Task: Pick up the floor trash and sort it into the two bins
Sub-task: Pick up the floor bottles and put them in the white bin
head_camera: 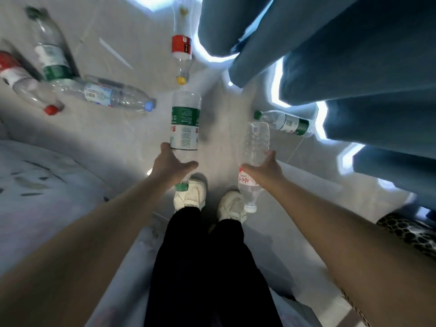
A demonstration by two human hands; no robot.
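Observation:
My left hand (170,164) grips a clear bottle with a green-and-white label (185,121), its green cap pointing down toward my shoes. A clear bottle with red print and a white cap (253,159) is held around its middle by my right hand (267,165). Both bottles hang above the pale floor. On the floor lie several more plastic bottles: a red-labelled one with a yellow cap (181,46), a blue-capped one (113,94), a green-labelled large one (50,50), a red-capped one (26,83) and a small green-capped one (286,123). No bin is in view.
Blue curtains (342,55) hang along the right with bright light under their hems. A pale patterned surface (35,185) fills the left. A dark patterned object (410,232) sits at the right edge. My white shoes (191,194) stand on bare floor.

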